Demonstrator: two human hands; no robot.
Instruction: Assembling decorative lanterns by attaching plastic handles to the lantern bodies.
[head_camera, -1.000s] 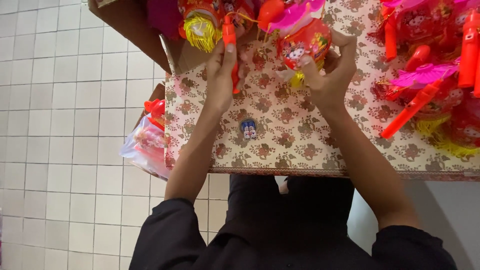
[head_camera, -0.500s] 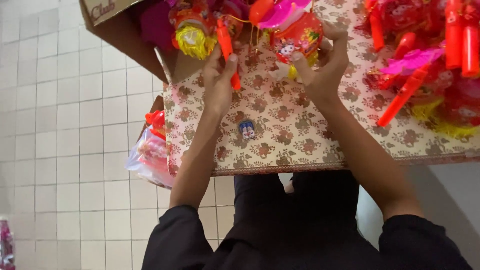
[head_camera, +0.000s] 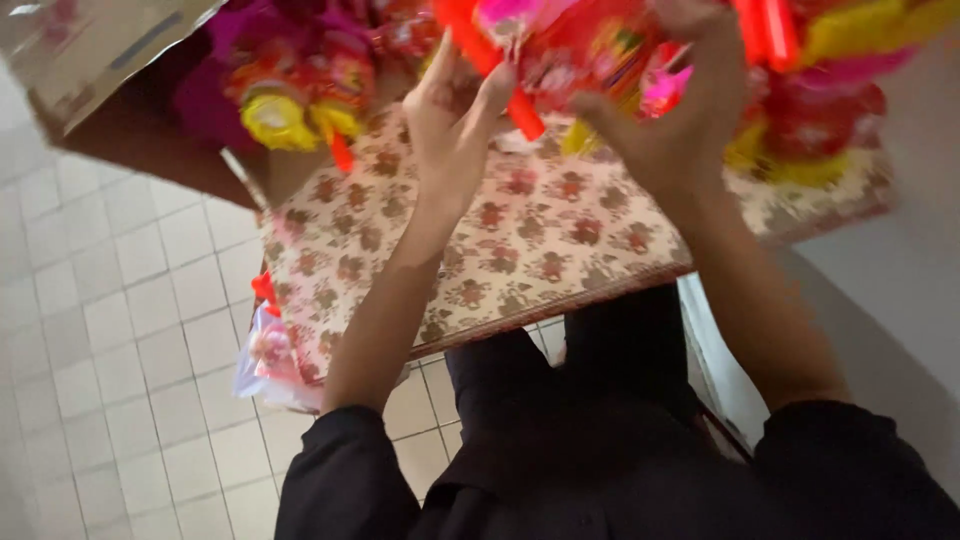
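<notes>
My left hand (head_camera: 452, 125) grips a red plastic stick (head_camera: 500, 75) that belongs to a bright toy lantern (head_camera: 560, 50) wrapped in clear plastic. My right hand (head_camera: 670, 110) holds the same lantern from the right side, fingers curled around its pink and red body. Both hands are raised over the far part of a table covered with a floral cloth (head_camera: 520, 250). The picture is blurred, so the lantern's details are unclear.
More red, pink and yellow packaged toys (head_camera: 820, 90) lie at the right of the table. A brown cardboard box (head_camera: 120, 80) holding similar toys (head_camera: 290, 90) stands at the left. A clear bag of toys (head_camera: 265, 350) hangs off the table's left edge above a white tiled floor (head_camera: 110, 330).
The view has tilted and moved closer. Both hands have lifted the lantern higher and nearer to the camera. The small item on the cloth has gone out of sight.
</notes>
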